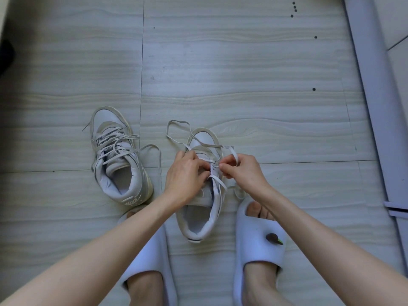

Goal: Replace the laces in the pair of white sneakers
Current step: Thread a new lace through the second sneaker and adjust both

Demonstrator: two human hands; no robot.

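Two white high-top sneakers stand on the tiled floor, toes pointing away from me. The left sneaker [119,160] is laced, with loose ends trailing to its right. The right sneaker [198,219] sits between my feet, partly laced. My left hand [185,175] rests on its left eyelet side, fingers closed on the upper. My right hand [242,171] pinches a white lace [217,183] at an eyelet near the tongue. Loose lace loops [176,131] lie beyond the toe.
My feet wear pale slide sandals, the left sandal [152,246] and the right sandal [256,235], flanking the right sneaker. A grey door frame or rail [371,85] runs along the right side. Small dark spots dot the floor tiles.
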